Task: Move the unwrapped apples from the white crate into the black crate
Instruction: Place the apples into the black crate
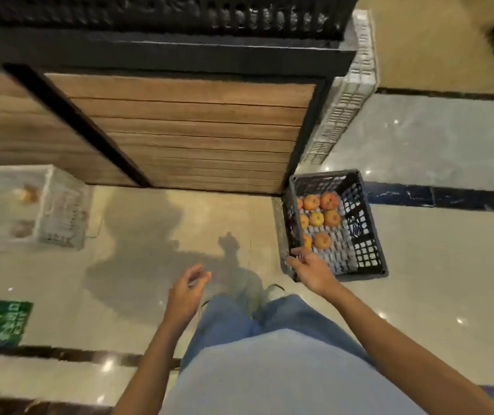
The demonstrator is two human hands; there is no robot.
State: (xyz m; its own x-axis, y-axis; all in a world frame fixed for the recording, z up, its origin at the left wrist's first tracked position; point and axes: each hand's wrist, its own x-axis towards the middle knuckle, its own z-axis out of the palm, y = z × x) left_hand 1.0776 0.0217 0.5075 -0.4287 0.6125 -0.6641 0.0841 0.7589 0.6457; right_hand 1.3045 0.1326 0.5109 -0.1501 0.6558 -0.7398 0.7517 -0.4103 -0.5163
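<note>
black crate [366,244] sits on the pale tiled floor [449,265] in the head view. orange-red apples [316,218] lie loose in its far half, close together in rows. the right hand [310,269] hangs at the crate's near left corner, its fingers [295,260] loosely curled with the thumb apart from them, gripping nothing; whether they touch the rim cannot be told. the left hand [187,292] hovers well to the left of the black crate, over bare floor, its fingers [201,275] relaxed and half bent, tips near the thumb, holding nothing. the white crate [63,211] stands far to the left of the black crate, its contents too blurred to make out. a wooden slatted stand [180,130] rises just beyond the black crate.
</note>
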